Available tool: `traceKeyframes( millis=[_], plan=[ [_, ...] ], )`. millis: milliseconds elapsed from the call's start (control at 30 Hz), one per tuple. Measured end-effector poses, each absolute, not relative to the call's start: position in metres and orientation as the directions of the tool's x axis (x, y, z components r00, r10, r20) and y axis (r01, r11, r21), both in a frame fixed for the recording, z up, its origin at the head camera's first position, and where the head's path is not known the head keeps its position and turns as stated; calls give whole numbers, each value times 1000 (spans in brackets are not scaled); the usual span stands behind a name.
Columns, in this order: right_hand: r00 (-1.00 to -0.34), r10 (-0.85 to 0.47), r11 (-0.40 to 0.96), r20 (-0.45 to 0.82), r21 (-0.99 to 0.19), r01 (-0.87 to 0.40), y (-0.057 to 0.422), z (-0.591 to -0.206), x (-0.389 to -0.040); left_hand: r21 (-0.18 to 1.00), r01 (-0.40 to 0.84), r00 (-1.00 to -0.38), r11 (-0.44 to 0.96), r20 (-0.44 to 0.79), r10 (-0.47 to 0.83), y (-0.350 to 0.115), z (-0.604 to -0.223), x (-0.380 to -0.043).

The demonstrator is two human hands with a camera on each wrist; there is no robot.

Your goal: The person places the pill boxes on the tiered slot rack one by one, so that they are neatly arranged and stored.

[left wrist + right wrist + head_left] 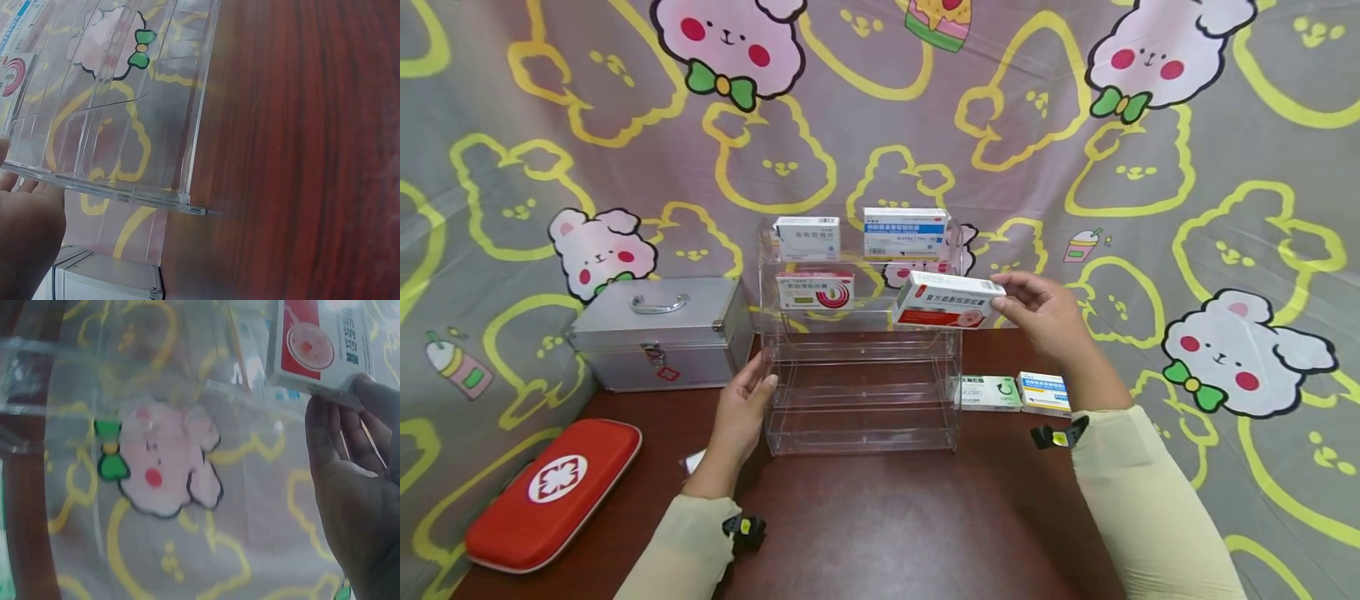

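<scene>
My right hand (1043,315) pinches a white and red medicine box (950,300) by its right end, in front of the second tier of a clear acrylic display rack (862,442). In the right wrist view the thumb and fingers (359,428) grip the end of that box. My left hand (741,412) holds the rack's left side panel, thumb and fingers on either side of its edge in the left wrist view. On the rack's top tier stand a white medicine box (807,239) and a blue and white one (906,234). Below sits a white box with red rings (816,292).
Right of the rack lie a green and white box (990,393) and another blue and white box (1044,394). A silver metal case (658,333) and a red first-aid pouch (557,494) are on the left. A patterned cloth (865,125) hangs behind the table.
</scene>
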State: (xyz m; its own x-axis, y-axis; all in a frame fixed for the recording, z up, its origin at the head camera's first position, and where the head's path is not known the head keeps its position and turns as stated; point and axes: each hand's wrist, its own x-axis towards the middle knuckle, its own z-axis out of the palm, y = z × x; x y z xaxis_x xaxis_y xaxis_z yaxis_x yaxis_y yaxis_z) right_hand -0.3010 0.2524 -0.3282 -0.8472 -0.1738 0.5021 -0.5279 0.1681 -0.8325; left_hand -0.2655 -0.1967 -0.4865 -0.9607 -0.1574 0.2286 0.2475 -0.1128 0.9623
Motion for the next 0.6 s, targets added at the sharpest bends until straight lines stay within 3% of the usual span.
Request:
traceKeyframes(
  millis=[233,600],
  plan=[
    [-843,-131,114,521,-837,-535,206,-311,-327,964,239,-964,-117,221,-149,-199,-489,-268],
    [-820,-41,270,571,-784,-560,178,-302,-355,967,236,-963,-92,221,-156,-199,-491,-270]
  ],
)
